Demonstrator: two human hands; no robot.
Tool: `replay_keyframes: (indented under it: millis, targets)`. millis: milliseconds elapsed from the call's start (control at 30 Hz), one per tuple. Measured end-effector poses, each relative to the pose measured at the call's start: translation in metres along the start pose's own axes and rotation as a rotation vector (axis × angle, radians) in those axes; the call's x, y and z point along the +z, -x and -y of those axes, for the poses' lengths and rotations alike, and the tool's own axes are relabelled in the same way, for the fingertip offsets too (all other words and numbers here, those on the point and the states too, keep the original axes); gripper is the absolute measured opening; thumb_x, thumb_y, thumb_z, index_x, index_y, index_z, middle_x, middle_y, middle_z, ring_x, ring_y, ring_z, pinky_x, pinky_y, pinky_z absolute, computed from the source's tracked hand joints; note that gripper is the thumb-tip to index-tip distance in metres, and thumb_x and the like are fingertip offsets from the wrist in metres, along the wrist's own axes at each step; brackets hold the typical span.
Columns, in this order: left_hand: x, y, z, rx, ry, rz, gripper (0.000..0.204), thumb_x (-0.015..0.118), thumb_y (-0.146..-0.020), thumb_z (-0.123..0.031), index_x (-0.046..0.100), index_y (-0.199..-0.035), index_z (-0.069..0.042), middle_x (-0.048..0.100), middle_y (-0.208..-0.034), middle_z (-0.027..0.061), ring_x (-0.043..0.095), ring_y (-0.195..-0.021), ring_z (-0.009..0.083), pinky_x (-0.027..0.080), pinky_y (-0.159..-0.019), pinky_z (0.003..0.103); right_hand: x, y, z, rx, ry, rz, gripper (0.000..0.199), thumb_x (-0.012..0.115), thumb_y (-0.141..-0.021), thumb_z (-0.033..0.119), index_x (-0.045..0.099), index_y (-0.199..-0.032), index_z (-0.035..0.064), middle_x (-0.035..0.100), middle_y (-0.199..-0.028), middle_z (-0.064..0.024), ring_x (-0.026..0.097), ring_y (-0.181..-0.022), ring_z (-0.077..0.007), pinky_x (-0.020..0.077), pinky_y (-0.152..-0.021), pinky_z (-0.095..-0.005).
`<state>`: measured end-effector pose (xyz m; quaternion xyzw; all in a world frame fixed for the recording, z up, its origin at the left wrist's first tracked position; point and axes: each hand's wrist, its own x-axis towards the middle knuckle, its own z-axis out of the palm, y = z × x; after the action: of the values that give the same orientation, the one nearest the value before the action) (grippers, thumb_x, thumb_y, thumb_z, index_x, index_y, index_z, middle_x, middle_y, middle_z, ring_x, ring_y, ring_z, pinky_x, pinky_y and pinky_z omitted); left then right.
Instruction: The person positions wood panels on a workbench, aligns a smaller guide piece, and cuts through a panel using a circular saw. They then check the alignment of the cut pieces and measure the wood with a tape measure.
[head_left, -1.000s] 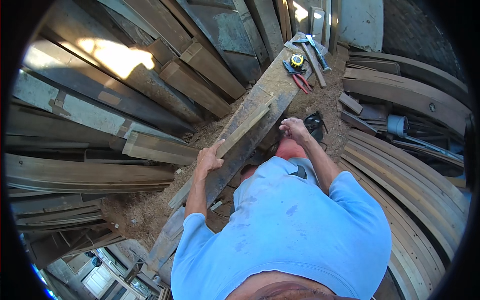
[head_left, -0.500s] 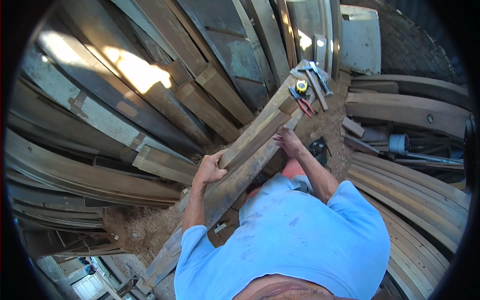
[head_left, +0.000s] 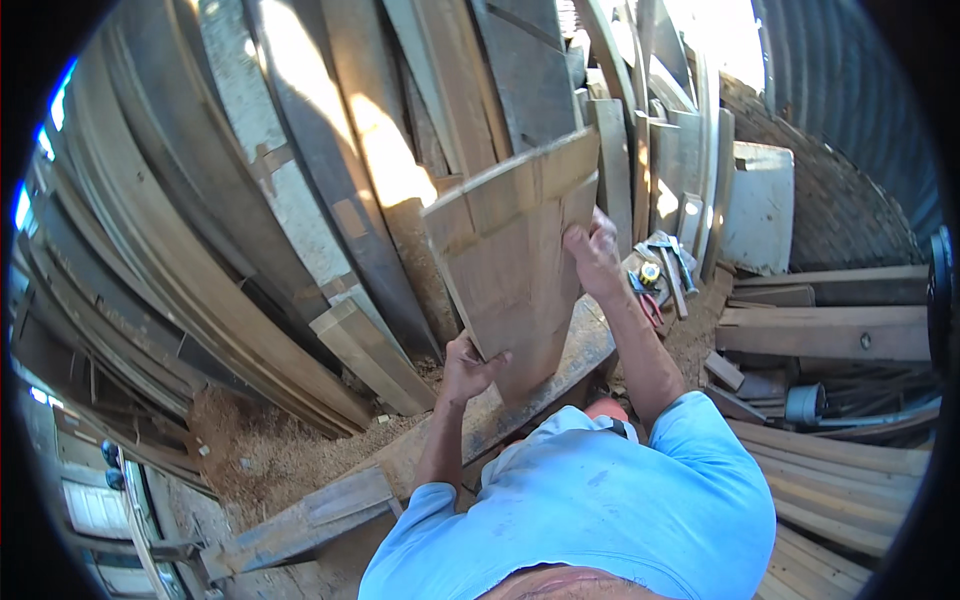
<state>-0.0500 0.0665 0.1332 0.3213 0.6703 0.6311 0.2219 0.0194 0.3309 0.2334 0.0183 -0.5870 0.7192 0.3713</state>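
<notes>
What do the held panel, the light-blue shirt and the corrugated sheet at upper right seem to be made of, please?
The panel looks like unfinished wood, given its matte brown face and visible seams. The shirt seems a matte fabric, perhaps cotton, judging by its soft drape. The corrugated sheet is probably dull metal, going by its grey-blue ridges, though another material is possible.

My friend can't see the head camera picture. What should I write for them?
Someone in a light blue shirt holds a wide wooden panel over a long bench, left hand low on one edge, right hand higher on the other. Pliers, a tape measure and a hammer lie to the right; boards crowd the left.
</notes>
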Motion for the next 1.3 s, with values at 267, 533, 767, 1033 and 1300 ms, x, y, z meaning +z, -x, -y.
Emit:
replay_keyframes:
  millis: [267,533,767,1033,1300]
  targets:
    - [-0.059,0.039,-0.064,0.229,-0.016,-0.410,0.054,0.082,-0.088,-0.010,0.056,-0.135,0.000,0.073,-0.113,0.0064,0.067,-0.095,0.0122,0.054,-0.083,0.028,0.084,0.019,-0.010,-0.022,0.299,0.101,0.070,0.077,-0.086,0.062,0.058,-0.108,-0.0015,0.063,-0.099,-0.0091,0.058,-0.094,-0.0171,0.0491,-0.086,-0.0346]
    - [-0.098,0.021,-0.125,0.605,0.265,-0.575,0.063,0.076,-0.095,-0.019,0.042,-0.147,-0.009,0.063,-0.131,0.0058,0.058,-0.121,0.0170,0.045,-0.108,0.037,0.130,0.015,0.000,-0.045,0.456,0.186,0.071,0.075,-0.089,0.061,0.055,-0.113,-0.0027,0.068,-0.100,-0.0196,0.068,-0.097,-0.0292,0.0529,-0.088,-0.0413]
    - [-0.130,0.025,-0.106,0.673,0.317,-0.525,0.059,0.071,-0.097,-0.015,0.041,-0.147,-0.012,0.061,-0.135,0.0059,0.058,-0.124,0.0192,0.045,-0.109,0.039,0.151,0.025,0.009,-0.047,0.494,0.219,0.066,0.077,-0.089,0.055,0.055,-0.114,-0.0021,0.071,-0.100,-0.0201,0.070,-0.099,-0.0304,0.0542,-0.088,-0.0424]
    - [-0.149,0.054,-0.104,0.713,0.377,-0.567,0.057,0.070,-0.099,-0.018,0.041,-0.148,-0.010,0.060,-0.137,0.0067,0.058,-0.126,0.0216,0.046,-0.108,0.041,0.135,0.037,-0.004,0.148,0.508,0.434,0.050,0.082,-0.088,0.039,0.056,-0.105,-0.0015,0.065,-0.092,-0.0116,0.061,-0.081,-0.0189,0.0530,-0.077,-0.0359]
    - [-0.177,0.099,-0.022,0.515,0.505,-0.680,0.081,0.068,-0.095,-0.057,0.037,-0.152,-0.009,0.052,-0.146,0.0091,0.050,-0.135,0.0233,0.040,-0.114,0.044,0.120,0.052,-0.031,0.467,-0.137,0.694,0.037,0.068,-0.101,0.036,0.060,-0.109,0.0011,0.071,-0.098,-0.0074,0.065,-0.087,-0.0094,0.0535,-0.077,-0.0254]
